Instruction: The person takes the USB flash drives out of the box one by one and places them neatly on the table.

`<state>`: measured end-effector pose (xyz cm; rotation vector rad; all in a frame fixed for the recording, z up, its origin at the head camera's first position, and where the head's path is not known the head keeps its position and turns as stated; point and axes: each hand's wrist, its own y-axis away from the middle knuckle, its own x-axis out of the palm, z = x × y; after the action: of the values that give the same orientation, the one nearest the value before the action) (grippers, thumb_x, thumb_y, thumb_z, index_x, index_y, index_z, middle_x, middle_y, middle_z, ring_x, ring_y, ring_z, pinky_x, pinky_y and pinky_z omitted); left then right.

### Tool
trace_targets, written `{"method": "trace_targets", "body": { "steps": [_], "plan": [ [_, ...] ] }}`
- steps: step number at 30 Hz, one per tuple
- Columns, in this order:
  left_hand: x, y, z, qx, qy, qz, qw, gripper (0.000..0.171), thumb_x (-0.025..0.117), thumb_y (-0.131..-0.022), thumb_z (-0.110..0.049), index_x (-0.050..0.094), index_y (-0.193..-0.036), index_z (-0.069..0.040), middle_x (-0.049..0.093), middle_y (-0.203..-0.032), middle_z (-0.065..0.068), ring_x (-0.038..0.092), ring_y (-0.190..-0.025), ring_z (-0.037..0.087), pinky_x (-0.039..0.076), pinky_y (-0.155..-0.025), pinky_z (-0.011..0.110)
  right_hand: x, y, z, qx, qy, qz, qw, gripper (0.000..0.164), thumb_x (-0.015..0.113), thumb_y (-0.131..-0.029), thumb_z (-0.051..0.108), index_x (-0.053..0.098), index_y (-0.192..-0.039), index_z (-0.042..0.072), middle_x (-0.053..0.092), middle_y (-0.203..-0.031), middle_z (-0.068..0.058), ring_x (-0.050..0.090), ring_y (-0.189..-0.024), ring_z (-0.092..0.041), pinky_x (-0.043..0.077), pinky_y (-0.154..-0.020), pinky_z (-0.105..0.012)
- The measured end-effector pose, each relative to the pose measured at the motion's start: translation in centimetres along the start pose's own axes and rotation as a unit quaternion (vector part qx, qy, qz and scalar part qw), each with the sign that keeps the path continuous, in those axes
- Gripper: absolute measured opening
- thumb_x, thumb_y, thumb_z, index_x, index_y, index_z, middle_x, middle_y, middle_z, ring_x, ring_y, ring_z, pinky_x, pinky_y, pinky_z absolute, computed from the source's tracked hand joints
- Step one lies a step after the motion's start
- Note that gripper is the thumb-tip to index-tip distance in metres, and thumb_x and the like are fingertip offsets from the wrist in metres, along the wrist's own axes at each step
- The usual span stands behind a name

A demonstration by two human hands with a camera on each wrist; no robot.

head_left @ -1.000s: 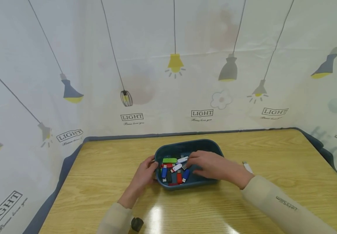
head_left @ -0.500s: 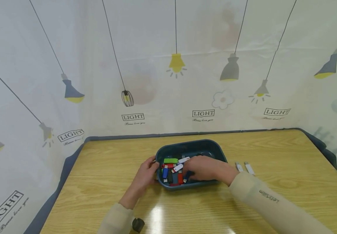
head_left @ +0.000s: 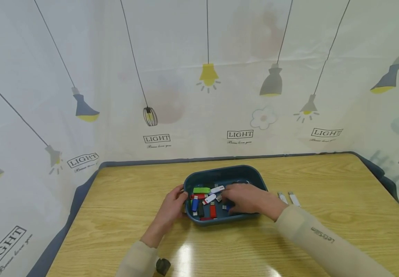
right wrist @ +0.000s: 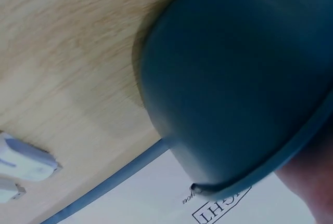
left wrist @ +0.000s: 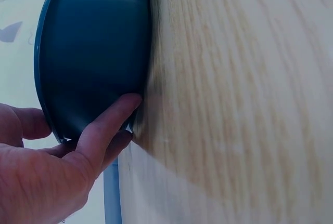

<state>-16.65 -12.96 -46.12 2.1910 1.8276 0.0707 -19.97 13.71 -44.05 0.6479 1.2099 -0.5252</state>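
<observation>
My left hand point(head_left: 172, 203) holds the left end of a dark teal plastic bin point(head_left: 199, 174), thumb at the rim and fingers against the outer wall point(left wrist: 93, 42). Inside, my right hand point(head_left: 246, 197) reaches down among several USB sticks. A blue USB stick point(head_left: 228, 207) shows partly under its thumb side; I cannot tell if it is pinched. Left of those fingers lie a green USB stick point(head_left: 201, 190), white ones point(head_left: 209, 199), a red one point(head_left: 213, 210) and another blue one point(head_left: 194, 204). The bin's outer wall point(right wrist: 234, 78) hides my right fingers in the right wrist view.
Two white USB sticks lie side by side on the wooden table point(head_left: 123, 223), right of the bin; one point(head_left: 294, 199) is farther right than the other point(head_left: 282, 197). A white curtain point(head_left: 178, 77) with printed lamps stands behind the table.
My right hand has dipped deeper into the bin, then shifted slightly right. The blue USB stick by it has slid right. My left hand keeps its hold on the bin.
</observation>
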Motion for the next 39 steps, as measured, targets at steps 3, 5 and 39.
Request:
{"method": "trace_targets", "body": {
  "steps": [3, 5, 39],
  "plan": [
    [0.0, 0.0, 0.0, 0.000, -0.002, 0.000, 1.0000, 0.052, 0.042, -0.110, -0.020, 0.036, -0.157, 0.003, 0.044, -0.154, 0.029, 0.056, -0.127, 0.041, 0.061, -0.086, 0.051, 0.2, -0.2, 0.0, 0.008, -0.011, 0.006, 1.000, 0.033, 0.087, -0.086, 0.029, 0.072, -0.111, 0.014, 0.068, -0.110, -0.001, 0.063, -0.096, -0.016, 0.057, -0.086, -0.038],
    [0.0, -0.1, 0.1, -0.001, -0.003, -0.001, 1.0000, 0.052, 0.042, -0.110, -0.020, 0.036, -0.157, 0.003, 0.043, -0.155, 0.029, 0.055, -0.128, 0.042, 0.061, -0.086, 0.051, 0.3, -0.3, 0.1, 0.012, -0.018, 0.010, 1.000, 0.029, 0.086, -0.087, 0.026, 0.072, -0.110, 0.013, 0.068, -0.109, -0.001, 0.063, -0.095, -0.015, 0.056, -0.086, -0.038],
    [0.2, 0.1, 0.2, 0.021, 0.009, 0.000, 0.9997, 0.049, 0.042, -0.111, -0.018, 0.039, -0.155, 0.003, 0.045, -0.153, 0.030, 0.056, -0.126, 0.043, 0.061, -0.082, 0.053, -1.3, 2.9, 0.4, 0.065, -0.110, -0.163, 0.978, 0.018, 0.081, -0.091, 0.018, 0.074, -0.106, 0.010, 0.062, -0.094, 0.003, 0.056, -0.081, -0.009, 0.052, -0.071, -0.028]
  ]
}}
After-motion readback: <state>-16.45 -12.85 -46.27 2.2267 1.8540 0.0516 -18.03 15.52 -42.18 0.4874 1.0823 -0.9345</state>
